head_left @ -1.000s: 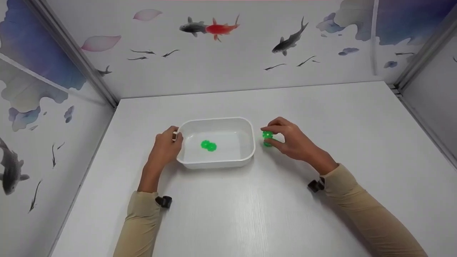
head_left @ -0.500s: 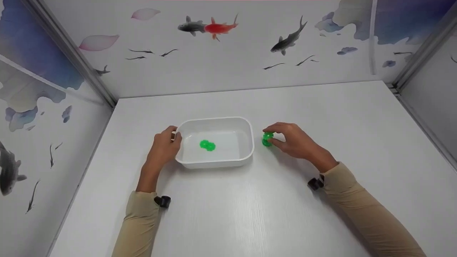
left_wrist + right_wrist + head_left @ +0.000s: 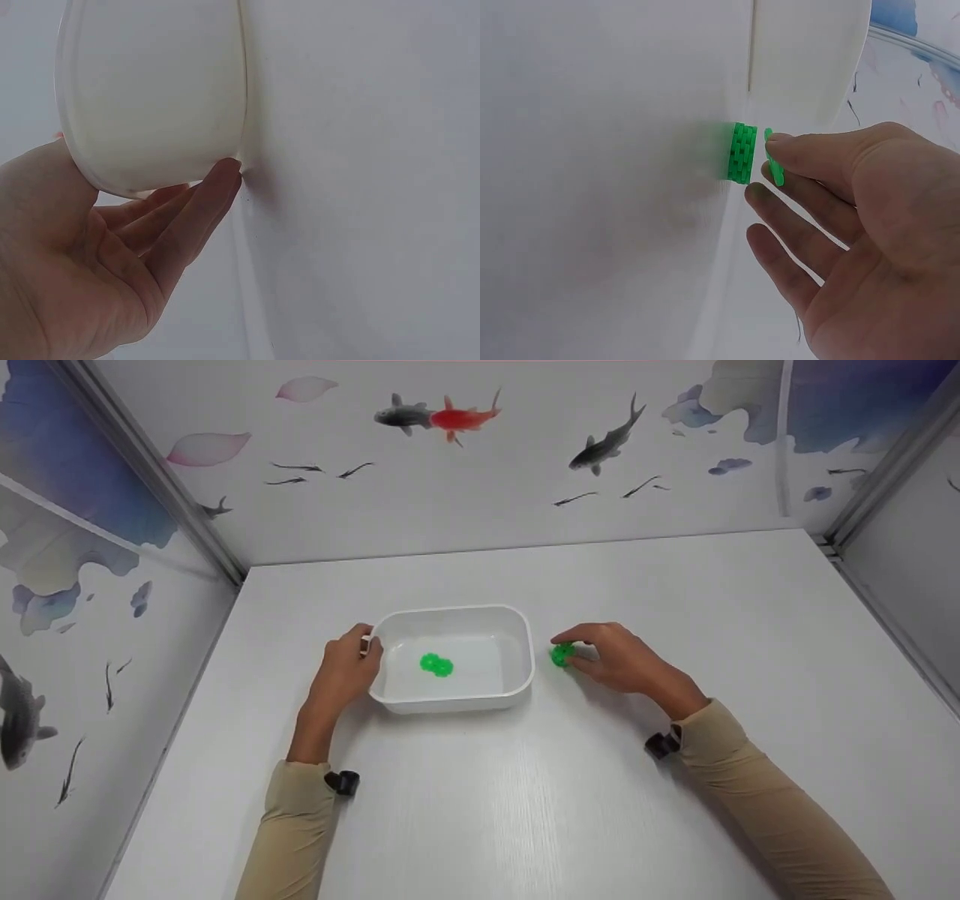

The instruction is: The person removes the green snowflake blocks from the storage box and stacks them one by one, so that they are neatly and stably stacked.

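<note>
My left hand (image 3: 347, 664) grips the left end of a white rectangular plastic tub (image 3: 450, 706). In the left wrist view its thumb side lies at the rim and the fingertips reach the base edge. Two green flower-edged plastic discs (image 3: 436, 664) lie overlapping on the tub's floor. Right of the tub, my right hand (image 3: 619, 660) pinches one thin green disc (image 3: 778, 169) between thumb and index finger. A short stack of similar green discs (image 3: 742, 153) stands on the table, a narrow gap from the pinched disc. The other fingers extend beside the stack.
The white table (image 3: 465, 802) is enclosed by panels (image 3: 510, 495) printed with fish and petals at the back and left. Metal frame posts (image 3: 202, 525) stand at the corners. The tub's right wall is close to the disc stack.
My right hand has come down slightly, bringing the pinched disc closer over the stack. The left hand and the tub stay in place.
</note>
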`<state>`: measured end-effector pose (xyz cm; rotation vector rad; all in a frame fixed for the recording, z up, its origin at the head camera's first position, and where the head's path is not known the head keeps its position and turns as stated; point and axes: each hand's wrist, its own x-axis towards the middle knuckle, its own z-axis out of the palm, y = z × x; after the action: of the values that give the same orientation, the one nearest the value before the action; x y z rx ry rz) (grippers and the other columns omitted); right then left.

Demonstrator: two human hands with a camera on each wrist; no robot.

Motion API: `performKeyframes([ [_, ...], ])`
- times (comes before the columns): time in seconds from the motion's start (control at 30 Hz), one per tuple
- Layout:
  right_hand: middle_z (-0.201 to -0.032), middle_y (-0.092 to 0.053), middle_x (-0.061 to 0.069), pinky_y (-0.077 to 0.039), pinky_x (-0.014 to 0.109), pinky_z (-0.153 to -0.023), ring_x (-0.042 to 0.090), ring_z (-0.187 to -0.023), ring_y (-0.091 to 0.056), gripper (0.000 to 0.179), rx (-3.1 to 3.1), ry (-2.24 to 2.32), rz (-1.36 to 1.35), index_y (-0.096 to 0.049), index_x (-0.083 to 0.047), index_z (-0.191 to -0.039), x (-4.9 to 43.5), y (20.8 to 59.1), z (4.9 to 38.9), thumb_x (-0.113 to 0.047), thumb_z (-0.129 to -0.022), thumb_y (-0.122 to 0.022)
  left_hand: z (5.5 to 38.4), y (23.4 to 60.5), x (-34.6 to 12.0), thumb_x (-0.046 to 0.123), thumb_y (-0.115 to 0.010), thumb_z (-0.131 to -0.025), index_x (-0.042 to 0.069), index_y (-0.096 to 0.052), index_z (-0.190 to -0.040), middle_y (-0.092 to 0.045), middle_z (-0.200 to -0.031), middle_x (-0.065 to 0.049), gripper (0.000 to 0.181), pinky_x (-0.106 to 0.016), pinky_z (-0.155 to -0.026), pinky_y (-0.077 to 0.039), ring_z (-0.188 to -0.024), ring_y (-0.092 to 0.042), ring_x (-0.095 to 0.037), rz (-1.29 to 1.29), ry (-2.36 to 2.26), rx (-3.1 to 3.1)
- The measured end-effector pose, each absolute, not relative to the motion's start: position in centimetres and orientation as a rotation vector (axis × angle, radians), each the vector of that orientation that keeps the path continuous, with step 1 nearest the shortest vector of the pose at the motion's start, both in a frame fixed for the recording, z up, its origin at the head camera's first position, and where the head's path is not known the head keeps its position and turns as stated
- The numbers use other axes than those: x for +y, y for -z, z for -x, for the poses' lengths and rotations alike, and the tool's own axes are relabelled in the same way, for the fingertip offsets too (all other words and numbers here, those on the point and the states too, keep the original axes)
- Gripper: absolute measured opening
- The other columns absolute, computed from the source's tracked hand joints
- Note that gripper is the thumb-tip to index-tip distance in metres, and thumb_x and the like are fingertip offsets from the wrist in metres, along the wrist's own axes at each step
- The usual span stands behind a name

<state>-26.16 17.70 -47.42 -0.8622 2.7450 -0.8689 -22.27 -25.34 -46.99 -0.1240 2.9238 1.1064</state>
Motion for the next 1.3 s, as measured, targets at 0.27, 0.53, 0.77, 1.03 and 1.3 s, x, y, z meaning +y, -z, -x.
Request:
performKeyframes([
  [0.27, -0.138, -0.076, 0.008, -0.053, 0.054, -0.115, 0.031, -0.136, -0.068, 0.037, 2.732, 0.882, 0.875, -0.075, -0.010, -0.136, 17.82, 47.48, 26.26, -0.006, -0.100, -0.077, 22.37, 46.97, -25.30, 0.029, -0.044, -0.115, 0.003, -0.054, -0.153, -0.071, -0.136, -0.024, 0.047, -0.051, -0.097, -0.063, -0.120, -0.074, -0.036, 0.124, -1.103, 2.920],
  [0.53, -0.139, -0.075, 0.007, -0.052, 0.055, -0.115, 0.031, -0.136, -0.067, 0.036, 2.725, 0.875, 0.833, -0.076, -0.012, -0.136, 17.86, 47.75, 26.35, -0.006, -0.101, -0.075, 22.44, 46.94, -25.26, 0.028, -0.044, -0.115, 0.003, -0.055, -0.153, -0.072, -0.135, -0.023, 0.047, -0.050, -0.097, -0.063, -0.120, -0.075, -0.036, 0.123, -1.108, 2.912],
  [0.77, -0.146, -0.071, 0.007, -0.052, 0.055, -0.116, 0.032, -0.138, -0.065, 0.044, 2.701, 0.873, 0.821, -0.070, -0.015, -0.146, 17.82, 47.64, 26.36, -0.007, -0.102, -0.074, 22.42, 46.92, -25.37, 0.029, -0.044, -0.115, 0.002, -0.054, -0.154, -0.071, -0.136, -0.024, 0.048, -0.051, -0.097, -0.063, -0.120, -0.075, -0.037, 0.114, -1.110, 2.916],
  [1.03, -0.146, -0.070, 0.008, -0.054, 0.054, -0.114, 0.032, -0.135, -0.065, 0.052, 2.713, 0.862, 0.777, -0.065, -0.014, -0.151, 17.88, 47.50, 26.41, -0.012, -0.100, -0.077, 22.27, 46.88, -25.55, 0.028, -0.044, -0.115, 0.001, -0.054, -0.154, -0.071, -0.136, -0.025, 0.048, -0.052, -0.098, -0.062, -0.120, -0.074, -0.037, 0.093, -1.122, 2.922],
  [1.3, -0.136, -0.075, 0.008, -0.058, 0.052, -0.108, 0.029, -0.126, -0.070, 0.043, 2.740, 0.892, 0.824, -0.071, -0.009, -0.142, 17.79, 47.63, 26.43, -0.012, -0.099, -0.079, 22.32, 46.85, -25.47, 0.029, -0.043, -0.115, 0.001, -0.052, -0.155, -0.071, -0.136, -0.025, 0.050, -0.051, -0.096, -0.063, -0.120, -0.074, -0.037, 0.101, -1.101, 2.914],
])
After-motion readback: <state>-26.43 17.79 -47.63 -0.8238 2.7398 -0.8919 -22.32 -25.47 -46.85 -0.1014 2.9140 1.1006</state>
